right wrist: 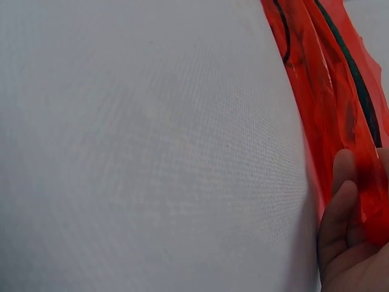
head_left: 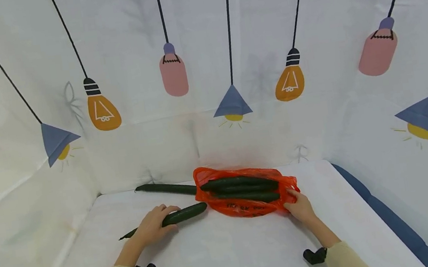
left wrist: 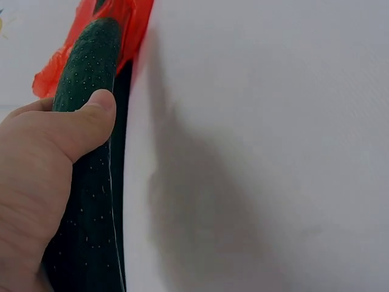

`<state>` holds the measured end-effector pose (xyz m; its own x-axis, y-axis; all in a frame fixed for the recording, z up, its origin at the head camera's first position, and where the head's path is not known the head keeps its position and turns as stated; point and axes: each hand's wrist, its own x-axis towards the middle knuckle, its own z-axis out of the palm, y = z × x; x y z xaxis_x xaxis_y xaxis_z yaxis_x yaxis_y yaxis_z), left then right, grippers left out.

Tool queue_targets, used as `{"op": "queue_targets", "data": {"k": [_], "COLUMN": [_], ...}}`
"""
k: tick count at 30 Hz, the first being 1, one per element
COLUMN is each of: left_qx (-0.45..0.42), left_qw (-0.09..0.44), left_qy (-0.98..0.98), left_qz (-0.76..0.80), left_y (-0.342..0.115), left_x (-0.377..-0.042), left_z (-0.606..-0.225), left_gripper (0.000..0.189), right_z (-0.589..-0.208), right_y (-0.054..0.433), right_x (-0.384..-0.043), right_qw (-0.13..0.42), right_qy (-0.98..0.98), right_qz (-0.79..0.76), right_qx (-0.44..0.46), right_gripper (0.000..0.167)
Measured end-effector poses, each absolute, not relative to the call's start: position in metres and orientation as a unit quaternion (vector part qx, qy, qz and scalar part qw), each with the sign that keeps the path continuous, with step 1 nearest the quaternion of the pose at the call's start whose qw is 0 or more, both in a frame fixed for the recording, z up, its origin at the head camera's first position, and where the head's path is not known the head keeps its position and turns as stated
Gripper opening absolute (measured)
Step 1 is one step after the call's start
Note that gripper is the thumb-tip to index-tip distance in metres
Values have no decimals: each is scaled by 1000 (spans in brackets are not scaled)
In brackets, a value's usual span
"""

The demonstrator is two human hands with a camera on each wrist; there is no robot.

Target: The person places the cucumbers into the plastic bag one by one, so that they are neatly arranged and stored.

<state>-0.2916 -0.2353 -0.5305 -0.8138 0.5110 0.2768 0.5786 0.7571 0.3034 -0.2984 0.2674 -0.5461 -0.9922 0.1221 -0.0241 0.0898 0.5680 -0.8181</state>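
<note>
In the head view my left hand (head_left: 154,224) grips a dark green cucumber (head_left: 188,213) lying on the left, its rounded tip close to the bag's open side. The left wrist view shows the thumb across this bumpy cucumber (left wrist: 91,213). A red plastic bag (head_left: 256,211) lies in the middle with several cucumbers (head_left: 240,182) showing in its mouth. My right hand (head_left: 301,206) pinches the bag's right end; the right wrist view has its fingers (right wrist: 340,210) against crumpled red plastic (right wrist: 310,91). Some fingertips are hidden there.
Behind the held cucumber, another cucumber (head_left: 164,188) lies with its right end at the bag. Everything rests on a white table (head_left: 230,257). White sheets (head_left: 214,138) printed with lamps stand at the back and sides. Blue fabric (head_left: 387,214) runs along the right edge.
</note>
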Motion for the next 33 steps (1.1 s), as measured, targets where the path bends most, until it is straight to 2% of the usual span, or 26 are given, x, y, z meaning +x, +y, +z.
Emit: {"op": "queue_targets", "data": {"k": [21,27,33], "left_qx": [-352,-365,-377], "left_qw": [157,154,128], "left_qy": [-908,-905,-904], "left_qz": [-165,-153,-156], "left_y": [-167,-144,-122], "left_x": [-309,-317,-324], "left_z": [-495,-487,-482], "left_gripper": [54,53,52], "right_z": [-543,-544,-547], "right_y": [272,270,269], "right_x": [-299,-300,-299], "right_qw": [24,30,22], "right_qy": [-886,-883,-881], "right_qz": [459,464,468], "right_qx": [-59,-62,-63], "right_gripper": [61,61,60]}}
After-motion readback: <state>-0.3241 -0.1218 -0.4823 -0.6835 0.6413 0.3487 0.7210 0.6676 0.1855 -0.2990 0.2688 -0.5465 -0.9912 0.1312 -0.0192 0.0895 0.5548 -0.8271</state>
